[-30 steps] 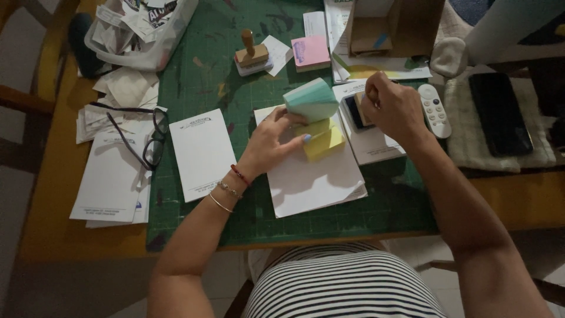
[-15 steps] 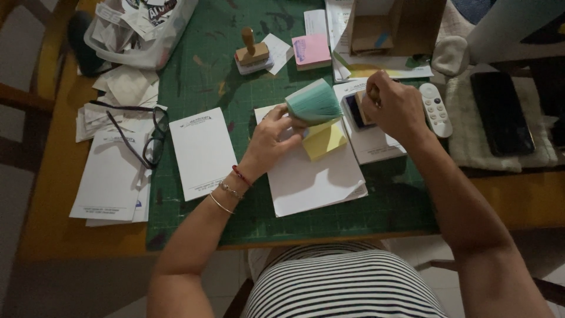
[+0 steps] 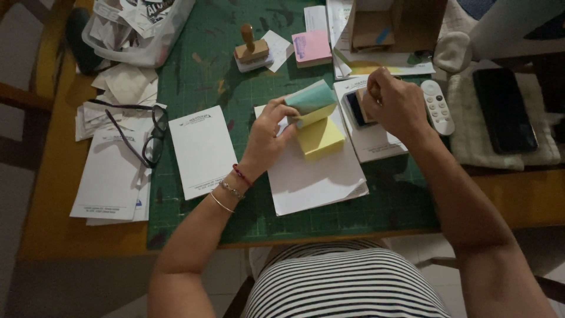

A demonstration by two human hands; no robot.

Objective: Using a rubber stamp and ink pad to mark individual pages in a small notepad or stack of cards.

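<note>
A: What is the left hand [image 3: 268,136] doing?
B: It bends back the green top of a sticky note block [image 3: 315,125], so the yellow sheets show. The block sits on white paper [image 3: 318,179] in the middle of the worktop [image 3: 200,76].
A: And the right hand [image 3: 395,105]?
B: At three o'clock from the block, closed tight on a wooden stamp [image 3: 366,106] over an ink pad [image 3: 354,109]
</note>
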